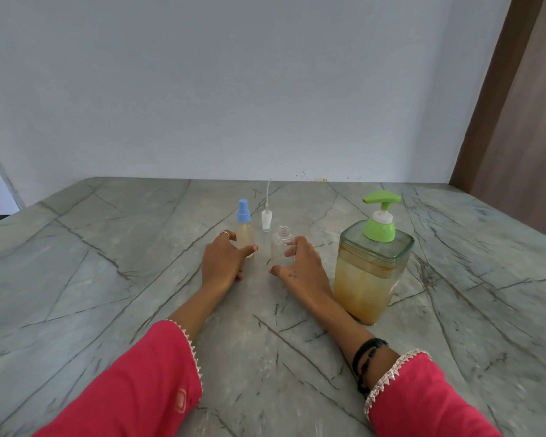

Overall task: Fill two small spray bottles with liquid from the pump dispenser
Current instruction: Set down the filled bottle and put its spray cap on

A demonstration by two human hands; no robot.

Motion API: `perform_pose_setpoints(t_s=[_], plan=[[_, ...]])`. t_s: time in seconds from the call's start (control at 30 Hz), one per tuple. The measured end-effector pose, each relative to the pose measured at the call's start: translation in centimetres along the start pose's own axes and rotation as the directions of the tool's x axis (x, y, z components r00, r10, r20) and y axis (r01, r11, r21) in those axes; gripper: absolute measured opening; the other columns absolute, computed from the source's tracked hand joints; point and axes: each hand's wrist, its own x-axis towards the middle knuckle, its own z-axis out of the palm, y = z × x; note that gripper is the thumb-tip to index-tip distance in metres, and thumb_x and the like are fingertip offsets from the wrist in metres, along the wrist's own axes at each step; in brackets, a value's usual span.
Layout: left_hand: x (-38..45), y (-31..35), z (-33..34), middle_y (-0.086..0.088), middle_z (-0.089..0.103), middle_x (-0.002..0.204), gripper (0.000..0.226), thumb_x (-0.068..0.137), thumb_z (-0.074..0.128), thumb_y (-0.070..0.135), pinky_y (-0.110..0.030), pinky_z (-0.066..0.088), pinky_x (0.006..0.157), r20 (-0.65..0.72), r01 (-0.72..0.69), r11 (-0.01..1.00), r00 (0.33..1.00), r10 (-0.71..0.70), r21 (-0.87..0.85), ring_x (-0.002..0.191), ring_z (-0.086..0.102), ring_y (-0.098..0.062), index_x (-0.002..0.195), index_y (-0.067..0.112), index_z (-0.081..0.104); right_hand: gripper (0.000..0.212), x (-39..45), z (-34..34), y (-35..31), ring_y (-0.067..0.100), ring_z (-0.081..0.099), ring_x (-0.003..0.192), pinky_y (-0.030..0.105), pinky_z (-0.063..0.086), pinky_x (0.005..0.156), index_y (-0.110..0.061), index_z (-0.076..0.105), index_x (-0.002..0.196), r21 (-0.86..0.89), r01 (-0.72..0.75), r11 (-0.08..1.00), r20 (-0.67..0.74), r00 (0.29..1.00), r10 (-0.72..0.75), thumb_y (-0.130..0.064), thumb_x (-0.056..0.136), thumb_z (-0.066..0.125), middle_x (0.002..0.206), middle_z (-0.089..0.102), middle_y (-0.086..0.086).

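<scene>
My left hand [223,260] loosely cups the capped, filled bottle [245,236], right hand [300,263] closing round the empty open bottle [281,247] w/ its sprayer [266,220] standing behind — I'd grip low, slide it under the pump dispenser [372,263] spout.

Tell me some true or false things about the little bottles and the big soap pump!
1. The small spray bottle with the blue cap holds yellowish liquid. True.
2. The small clear plastic bottle has its sprayer on. False: its neck is open; the white spray head stands behind it.
3. The large clear pump dispenser with the green top stands by the right hand. True.
4. The left hand presses the pump. False: it is at the blue-capped bottle.
</scene>
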Motion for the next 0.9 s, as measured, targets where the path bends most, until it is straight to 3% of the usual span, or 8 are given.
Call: perform_pose_setpoints(t_s=[0.2,0.33,0.47,0.67,0.8,0.9], plan=[[1.9,0.0,0.5,-0.001,0.057,0.059,0.033,0.08,0.069,0.027,-0.03,0.049,0.055,-0.016,0.007,1.0,1.0,-0.008,-0.019,0.043,0.053,-0.017,0.104,0.007,0.058,0.051,0.3,-0.3,0.2,0.015,0.051,0.103,0.026,0.043,0.077,-0.019,0.043,0.119,0.095,-0.008,0.995,-0.003,1.0,0.008,-0.023,0.078,0.073,0.113,0.052,-0.003],[3.0,-0.1,0.8,-0.001,0.056,0.059,0.032,0.082,0.067,0.024,-0.022,0.044,0.047,-0.006,0.001,1.0,1.0,-0.001,-0.023,0.042,0.052,-0.015,0.107,0.005,0.059,0.05,0.4,-0.3,0.4,0.015,0.051,0.104,0.025,0.041,0.077,-0.019,0.042,0.119,0.104,-0.002,0.995,-0.009,1.0,0.003,-0.025,0.08,0.072,0.115,0.052,-0.003],[3.5,-0.4,1.1,-0.001,0.057,0.06,0.034,0.084,0.065,0.023,-0.021,0.042,0.05,-0.009,0.007,1.0,1.0,-0.008,-0.026,0.044,0.052,-0.013,0.112,0.006,0.059,0.051,0.6,-0.3,0.5,0.016,0.053,0.103,0.021,0.04,0.072,-0.019,0.042,0.119,0.118,-0.006,0.993,-0.012,1.0,0.008,-0.025,0.079,0.073,0.114,0.051,-0.003],[2.9,-0.5,0.9,-0.005,0.057,0.067,0.043,0.082,0.069,0.021,-0.02,0.043,0.047,-0.036,0.028,0.994,0.999,-0.032,-0.11,0.047,0.053,-0.014,0.115,0.007,0.046,0.052,0.6,-0.2,0.6,0.016,0.053,0.103,0.02,0.039,0.069,-0.019,0.042,0.12,0.125,0.0,0.992,-0.009,1.0,0.001,-0.025,0.079,0.073,0.117,0.053,-0.001],[1.2,-0.2,0.0,-0.009,0.059,0.078,0.043,0.08,0.071,0.029,-0.02,0.041,0.043,-0.047,0.056,0.981,0.997,-0.065,-0.183,0.049,0.053,-0.015,0.108,0.01,0.044,0.056,0.5,-0.5,0.3,0.013,0.053,0.098,0.012,0.036,0.062,-0.02,0.039,0.124,0.131,-0.01,0.991,0.011,1.0,0.009,-0.024,0.079,0.074,0.119,0.053,-0.002],[-0.9,0.3,-0.3,-0.003,0.06,0.088,0.042,0.08,0.068,0.039,-0.022,0.048,0.046,0.026,0.027,0.965,0.999,-0.021,-0.26,0.062,0.059,-0.013,0.108,0.014,0.049,0.058,0.3,-0.6,-0.1,0.012,0.053,0.099,0.015,0.036,0.062,-0.022,0.037,0.124,0.117,-0.012,0.993,0.015,1.0,0.01,-0.028,0.08,0.073,0.118,0.055,-0.004]])
